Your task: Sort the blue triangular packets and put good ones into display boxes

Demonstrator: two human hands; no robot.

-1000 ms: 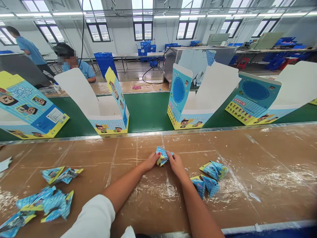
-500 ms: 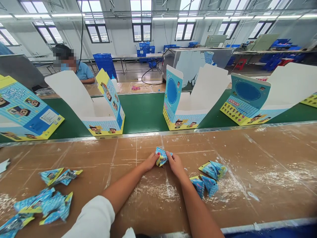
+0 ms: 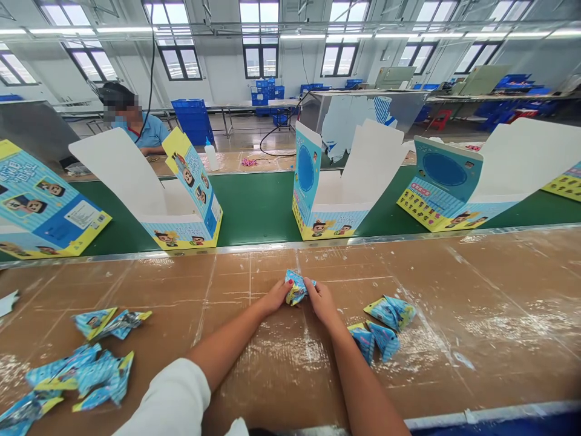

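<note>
Between my two hands is a small blue and yellow foil packet (image 3: 296, 287), held just above the brown tabletop (image 3: 254, 375). My left hand (image 3: 276, 295) pinches its left side with the thumb on top. From the right, my right hand (image 3: 320, 298) grips the other edge, fingers closed. Several similar packets lie near my right forearm, one a blue and yellow packet (image 3: 391, 311). More packets (image 3: 97, 372) are spread over the left of the table, with a pair of packets (image 3: 111, 323) a little behind them.
Beyond the table runs a green conveyor belt (image 3: 254, 206) bearing open printed cartons, among them a left carton (image 3: 181, 233), a middle carton (image 3: 329, 227) and a right carton (image 3: 440, 209). Across the belt sits a person (image 3: 152, 130) in blue. A white bottle (image 3: 211, 155) stands there.
The cartons on the belt have shifted slightly to the left. My hands and the packet between them have hardly moved. The person opposite has leaned a little.
</note>
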